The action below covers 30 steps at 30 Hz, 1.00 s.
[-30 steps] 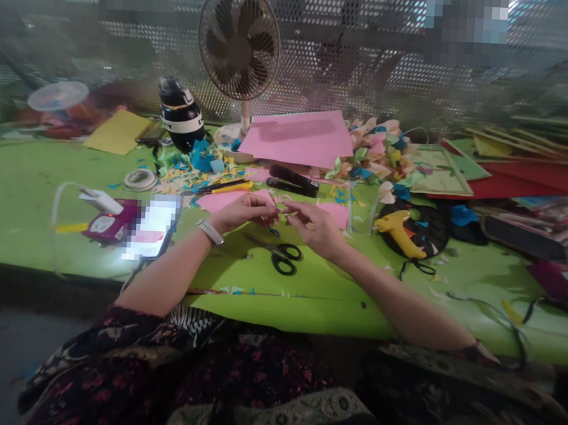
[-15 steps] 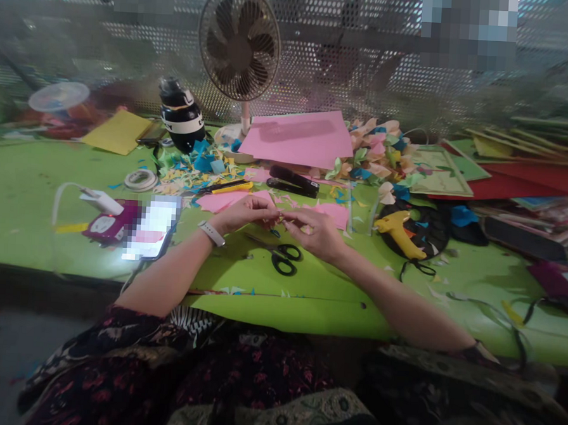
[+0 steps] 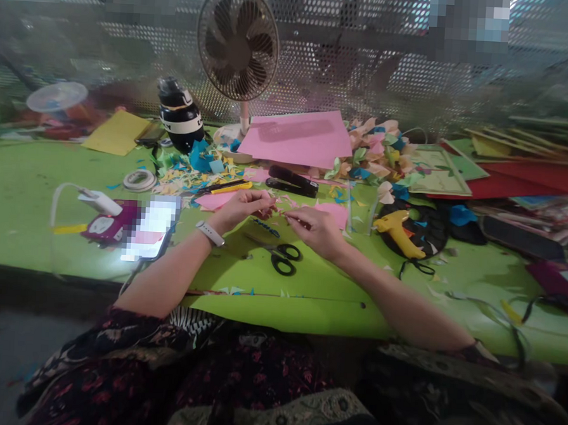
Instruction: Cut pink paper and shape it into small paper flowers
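My left hand, with a white watch band on its wrist, is closed in a pinch. A small bit of pink paper seems to show at its fingertips, hard to separate from the pink paper behind. A short gap away, my right hand also pinches with bent fingers; what it holds, if anything, is too small to make out. Black-handled scissors lie below and between the hands. A small dark blue object lies just above the scissors. Pink paper pieces lie behind the hands.
Beyond the hands are a black stapler, a yellow cutter and paper scraps. A lit phone lies left; a yellow glue gun rests right. A fan, bottle and pink sheet stand behind.
My fingertips have drawn apart, opening a small gap between the hands. More of the dark blue object below them now shows. The scissors have stayed in place.
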Motion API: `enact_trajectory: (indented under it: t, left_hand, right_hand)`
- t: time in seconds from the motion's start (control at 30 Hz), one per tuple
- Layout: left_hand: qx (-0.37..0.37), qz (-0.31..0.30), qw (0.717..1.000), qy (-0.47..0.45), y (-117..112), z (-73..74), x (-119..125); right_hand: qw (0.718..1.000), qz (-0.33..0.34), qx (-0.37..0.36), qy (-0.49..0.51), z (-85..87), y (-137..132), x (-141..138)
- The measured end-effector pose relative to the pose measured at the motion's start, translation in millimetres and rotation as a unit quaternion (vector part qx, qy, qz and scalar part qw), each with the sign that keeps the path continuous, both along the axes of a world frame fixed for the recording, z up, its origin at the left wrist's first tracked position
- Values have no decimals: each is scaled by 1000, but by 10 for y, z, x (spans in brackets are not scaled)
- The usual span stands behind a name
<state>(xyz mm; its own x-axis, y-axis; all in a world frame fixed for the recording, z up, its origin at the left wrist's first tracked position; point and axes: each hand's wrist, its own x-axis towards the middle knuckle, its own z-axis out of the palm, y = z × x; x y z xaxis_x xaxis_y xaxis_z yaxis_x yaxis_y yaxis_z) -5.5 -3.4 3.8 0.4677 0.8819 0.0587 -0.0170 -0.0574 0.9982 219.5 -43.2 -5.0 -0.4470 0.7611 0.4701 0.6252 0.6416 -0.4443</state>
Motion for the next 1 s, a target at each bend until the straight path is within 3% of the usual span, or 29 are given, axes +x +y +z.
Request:
enact_trajectory:
  t: [0.13,0.43,0.57,0.77,1.0]
  left_hand:
    - [25,51,997,45,67,-55,-20]
    - [128,48,976,169,104,-114,-25]
    - [146,46,971,184,97,-93,-34]
    - [153,41,971,177,97,-117,-27]
    - [162,42,966,198,82,-96,-31]
  right_hand:
    - [992,-38,-55,-104,9,-2,-3]
    - [968,-47,-96,-228,37,-14,-28]
    - [976,-40,-102,-189,157,10,41]
    - [988,-131,-64,-53,375,114,333]
    - [969,-161,-94,-164,496,181,559]
